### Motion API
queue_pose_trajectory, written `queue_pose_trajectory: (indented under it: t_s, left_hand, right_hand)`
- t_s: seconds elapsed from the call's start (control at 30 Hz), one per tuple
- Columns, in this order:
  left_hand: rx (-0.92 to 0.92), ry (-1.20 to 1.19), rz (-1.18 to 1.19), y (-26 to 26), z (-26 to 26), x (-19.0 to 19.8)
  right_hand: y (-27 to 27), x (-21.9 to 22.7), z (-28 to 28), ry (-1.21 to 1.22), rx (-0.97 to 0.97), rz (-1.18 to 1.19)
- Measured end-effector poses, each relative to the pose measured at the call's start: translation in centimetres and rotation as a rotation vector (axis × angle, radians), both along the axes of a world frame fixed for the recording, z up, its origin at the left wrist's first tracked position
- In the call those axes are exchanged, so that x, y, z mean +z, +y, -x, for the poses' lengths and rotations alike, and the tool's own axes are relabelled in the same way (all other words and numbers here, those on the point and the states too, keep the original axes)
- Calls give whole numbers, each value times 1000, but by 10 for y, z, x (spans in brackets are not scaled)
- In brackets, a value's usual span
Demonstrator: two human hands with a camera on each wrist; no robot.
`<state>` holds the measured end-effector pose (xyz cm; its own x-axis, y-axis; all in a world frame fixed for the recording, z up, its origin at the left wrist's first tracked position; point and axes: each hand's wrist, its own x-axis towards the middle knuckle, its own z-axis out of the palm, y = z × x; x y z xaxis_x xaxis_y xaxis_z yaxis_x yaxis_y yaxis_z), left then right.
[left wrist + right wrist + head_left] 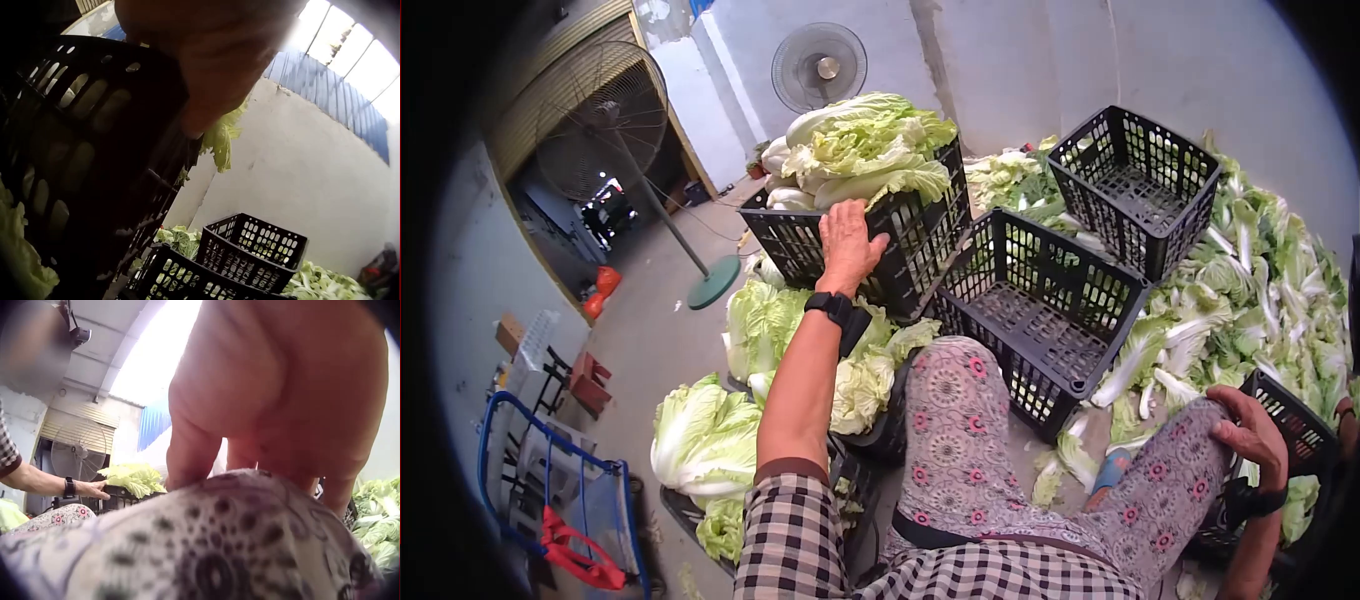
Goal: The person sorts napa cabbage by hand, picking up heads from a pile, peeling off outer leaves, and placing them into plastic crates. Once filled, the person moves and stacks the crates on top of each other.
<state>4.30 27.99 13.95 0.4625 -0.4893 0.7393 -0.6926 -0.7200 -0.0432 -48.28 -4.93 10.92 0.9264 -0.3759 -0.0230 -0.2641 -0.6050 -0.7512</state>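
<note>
In the head view, my left hand (850,245) rests on the near corner of a black crate (790,240) heaped with napa cabbage (870,150). Its fingers lie on the rim, with the thumb out to the side. The left wrist view shows that hand (212,62) close up against the dark crate wall (94,144). My right hand (1250,430) lies on the knee in patterned trousers (1170,460), holding nothing. In the right wrist view it (281,394) looms large above the flowered cloth (212,537).
Two empty black crates (1040,310) (1140,190) stand right of the full one. Loose cabbages and leaves (1240,290) pile along the wall. More filled crates sit at lower left, near a blue trolley (615,465). Fans (828,68) (600,115) stand behind.
</note>
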Motion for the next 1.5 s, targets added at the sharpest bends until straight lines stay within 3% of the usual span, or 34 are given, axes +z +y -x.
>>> queue_pose_trajectory:
  t_s: [0.2,0.33,0.47,0.53,0.57,0.63,0.73,0.83,0.93,1.0,1.07,1.13,1.23,1.3,1.37,1.5]
  left_hand:
    - [16,111,-30,-2,2,9]
    - [-41,55,-8,0,-7,7]
    - [-178,329,19,16,-3,24]
    - [-306,488,228,21,0,42]
    - [-247,344,283,20,10,62]
    - [-311,358,585,29,-16,77]
    - [-236,101,442,23,-38,119]
    - [-133,109,299,5,-62,148]
    - [38,-272,25,-15,-109,147]
    - [-7,-288,-35,-27,-121,142]
    - [-20,-118,-26,-33,-141,131]
    - [107,56,-23,-33,-126,131]
    - [180,42,-245,-28,-99,146]
    - [262,51,-158,-15,-71,151]
    - [336,14,-26,-3,-50,152]
    - [398,-6,19,35,-82,141]
  right_hand:
    - [-2,-18,-23,-171,55,-46]
    - [-12,-20,-38,-174,65,25]
    - [-29,-22,-50,-130,14,42]
    - [-35,-25,-54,-133,-3,24]
    - [-38,-26,-57,-139,1,13]
    - [-41,-32,-65,-150,-4,-16]
    - [-43,-44,-65,-152,-36,-49]
    - [-44,-49,-73,-141,-46,-78]
    - [-41,-49,-90,-116,-33,-125]
    - [-38,-49,-101,-76,-49,-167]
    - [-38,-47,-114,-26,-17,-138]
    - [-23,-39,-122,-6,-48,-95]
    - [-28,-48,-128,14,-9,-240]
    - [-30,-51,-126,29,8,-257]
    - [-11,-38,-129,48,-108,-316]
    - [-21,-52,-128,34,-103,-304]
